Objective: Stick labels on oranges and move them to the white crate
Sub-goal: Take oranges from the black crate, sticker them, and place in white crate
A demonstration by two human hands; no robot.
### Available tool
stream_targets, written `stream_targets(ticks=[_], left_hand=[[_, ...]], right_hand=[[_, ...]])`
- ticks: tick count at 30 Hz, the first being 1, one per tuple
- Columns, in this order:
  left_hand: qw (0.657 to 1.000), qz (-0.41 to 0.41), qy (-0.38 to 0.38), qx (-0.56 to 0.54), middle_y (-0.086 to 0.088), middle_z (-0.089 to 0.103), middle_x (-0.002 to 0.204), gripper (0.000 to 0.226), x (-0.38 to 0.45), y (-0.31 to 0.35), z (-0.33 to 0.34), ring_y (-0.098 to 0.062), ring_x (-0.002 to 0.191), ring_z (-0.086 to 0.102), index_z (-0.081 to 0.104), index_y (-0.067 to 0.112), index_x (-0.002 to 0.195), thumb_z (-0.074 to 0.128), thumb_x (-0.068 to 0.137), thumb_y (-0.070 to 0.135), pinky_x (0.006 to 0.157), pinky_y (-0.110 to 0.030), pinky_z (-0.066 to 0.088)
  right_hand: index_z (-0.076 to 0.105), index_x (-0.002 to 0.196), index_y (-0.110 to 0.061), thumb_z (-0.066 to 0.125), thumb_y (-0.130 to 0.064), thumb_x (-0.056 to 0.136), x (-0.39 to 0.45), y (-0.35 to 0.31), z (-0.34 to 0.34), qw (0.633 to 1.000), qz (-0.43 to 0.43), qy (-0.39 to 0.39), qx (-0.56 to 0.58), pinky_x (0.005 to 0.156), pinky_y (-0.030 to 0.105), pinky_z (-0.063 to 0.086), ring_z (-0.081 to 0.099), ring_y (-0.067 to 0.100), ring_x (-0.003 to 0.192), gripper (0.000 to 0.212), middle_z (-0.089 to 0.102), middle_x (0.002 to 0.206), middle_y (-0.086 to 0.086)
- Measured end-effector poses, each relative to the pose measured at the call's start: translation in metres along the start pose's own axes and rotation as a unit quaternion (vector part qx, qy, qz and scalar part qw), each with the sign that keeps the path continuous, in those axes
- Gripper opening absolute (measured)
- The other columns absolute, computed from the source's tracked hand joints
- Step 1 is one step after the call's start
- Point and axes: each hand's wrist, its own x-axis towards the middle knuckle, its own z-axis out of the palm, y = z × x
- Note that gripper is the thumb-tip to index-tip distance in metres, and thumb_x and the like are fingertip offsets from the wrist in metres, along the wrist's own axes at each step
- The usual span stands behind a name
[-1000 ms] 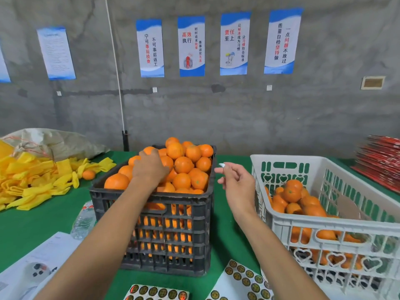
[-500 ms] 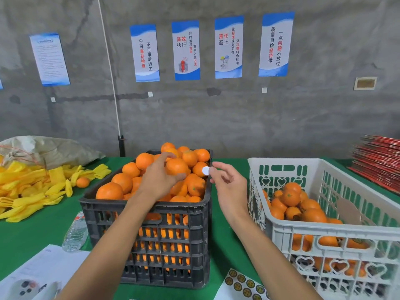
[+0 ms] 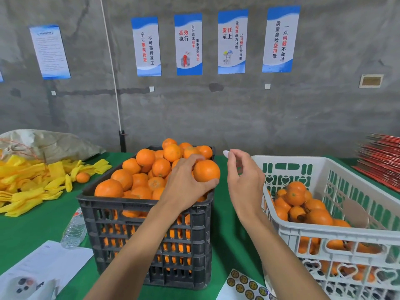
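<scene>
Orange (image 3: 206, 171) grasped in left hand (image 3: 186, 187) above black crate (image 3: 147, 215) (heaped full), right hand (image 3: 244, 182) pinching small white label (image 3: 225, 153) just beside it, white crate (image 3: 337, 232) at right.

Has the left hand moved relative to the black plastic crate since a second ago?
Yes. The left hand has moved from the black plastic crate's back-left pile toward its right rim, now gripping an orange.

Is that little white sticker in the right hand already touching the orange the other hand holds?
Apart. The head view shows green table and grey wall between the sticker, pinched by the right hand, and the orange that the left hand grips.
</scene>
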Motion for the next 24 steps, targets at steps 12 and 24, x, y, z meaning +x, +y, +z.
stream_targets(ticks=[12, 24], left_hand=[[1.000, -0.005, 0.021, 0.002, 0.006, 0.050, 0.115, 0.060, -0.003, 0.000, -0.004, -0.011, 0.090, 0.058, 0.054, 0.038, 0.134, 0.081, 0.080, 0.038, 0.079, -0.027, 0.052], [0.944, 0.006, -0.061, -0.324, -0.008, 0.066, 0.129, 0.045, 0.001, 0.015, -0.012, -0.022, 0.110, 0.070, 0.054, 0.012, 0.138, 0.064, 0.096, -0.001, 0.093, -0.036, 0.058]], right_hand=[[0.061, 0.138, -0.021, 0.059, -0.041, 0.098, -0.015, 0.001, -0.006, 0.965, -0.036, -0.256, -0.039, 0.097, 0.026, 0.052, 0.062, 0.007, 0.117, 0.044, 0.064, 0.135, -0.009], [0.063, 0.118, 0.011, 0.076, -0.011, 0.088, -0.014, 0.004, 0.002, 0.666, 0.563, -0.018, 0.489, 0.095, 0.034, 0.058, 0.072, 0.029, 0.108, 0.039, 0.069, 0.122, 0.025]])
